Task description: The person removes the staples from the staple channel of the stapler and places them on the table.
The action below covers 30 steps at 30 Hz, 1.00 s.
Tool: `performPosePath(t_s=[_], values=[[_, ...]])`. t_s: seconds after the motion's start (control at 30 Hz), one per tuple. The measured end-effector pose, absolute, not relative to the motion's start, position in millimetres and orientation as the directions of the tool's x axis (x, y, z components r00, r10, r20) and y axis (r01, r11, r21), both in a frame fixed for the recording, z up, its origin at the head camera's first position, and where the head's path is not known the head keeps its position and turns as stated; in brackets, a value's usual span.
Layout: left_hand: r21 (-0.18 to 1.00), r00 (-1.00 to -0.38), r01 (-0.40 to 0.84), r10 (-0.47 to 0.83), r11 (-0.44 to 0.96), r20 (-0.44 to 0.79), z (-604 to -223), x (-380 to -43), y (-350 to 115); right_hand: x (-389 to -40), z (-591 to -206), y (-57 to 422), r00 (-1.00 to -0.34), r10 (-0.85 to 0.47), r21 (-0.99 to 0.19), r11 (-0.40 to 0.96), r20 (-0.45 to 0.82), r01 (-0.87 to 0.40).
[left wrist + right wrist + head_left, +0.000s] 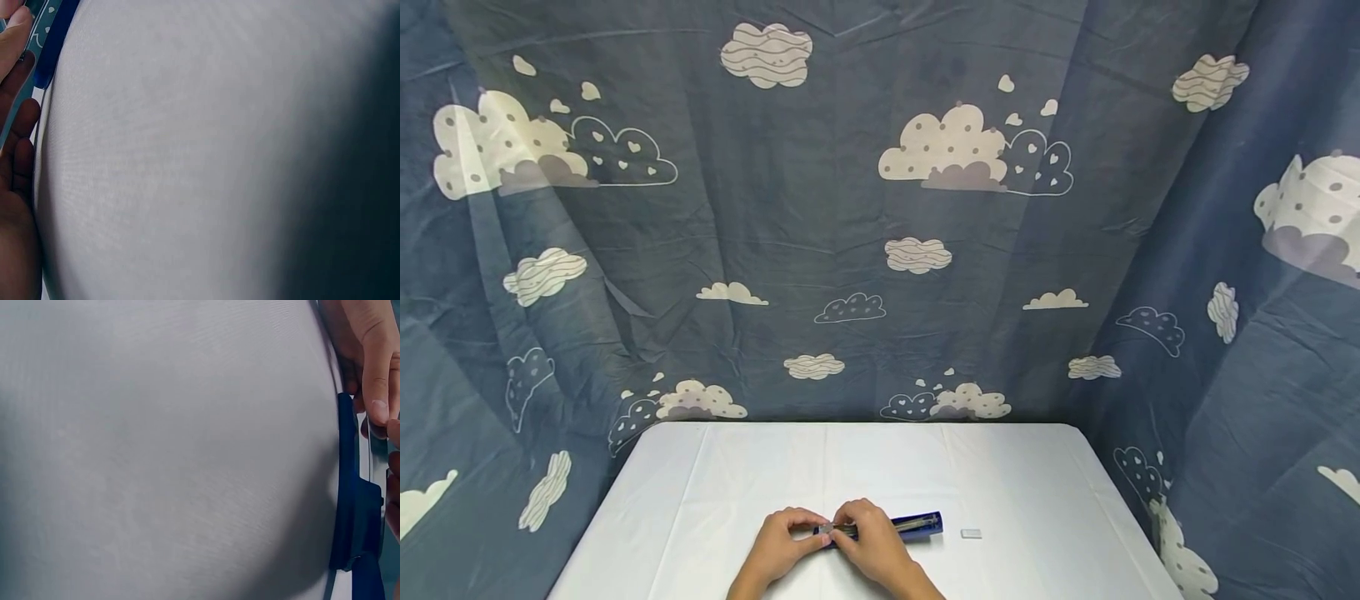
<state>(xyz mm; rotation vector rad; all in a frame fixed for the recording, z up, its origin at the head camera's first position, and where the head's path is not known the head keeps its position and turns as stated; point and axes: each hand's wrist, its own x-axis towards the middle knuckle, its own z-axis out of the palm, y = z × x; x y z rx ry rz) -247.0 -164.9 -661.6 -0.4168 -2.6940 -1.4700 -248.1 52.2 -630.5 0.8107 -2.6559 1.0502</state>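
A blue stapler (919, 525) lies lengthwise on the white table, its long metal channel facing up. My left hand (777, 542) grips the stapler's left end, with thumb and index finger at its tip. Over the middle of the stapler, my right hand (876, 546) reaches in with thumb and index finger pinching at a small grey staple strip (826, 528) near that same end. Fingertips of both hands meet there and partly cover it. The right wrist view shows the blue stapler body (359, 519) from the side, with the left thumb (378, 403) above the channel.
A second small grey staple strip (971, 533) lies on the white table (1037, 483), just right of the stapler. Dark blue cloth (820, 208) with cloud prints hangs behind the table and along both sides.
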Motion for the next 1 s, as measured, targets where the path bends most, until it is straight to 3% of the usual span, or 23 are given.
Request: performPosePath(t_s=[0.47, 1.0], values=[[0.84, -0.965, 0.232, 0.227, 0.491, 0.134, -658.6, -246.4, -165.3, -249.9, -615.1, 48.5, -0.828, -0.498, -0.486, 0.673, 0.26, -0.557], [0.824, -0.965, 0.238, 0.223, 0.514, 0.14, -658.8, -246.7, -165.3, -250.7, -619.2, 59.3, -0.826, -0.471, -0.581, 0.594, 0.31, -0.557]])
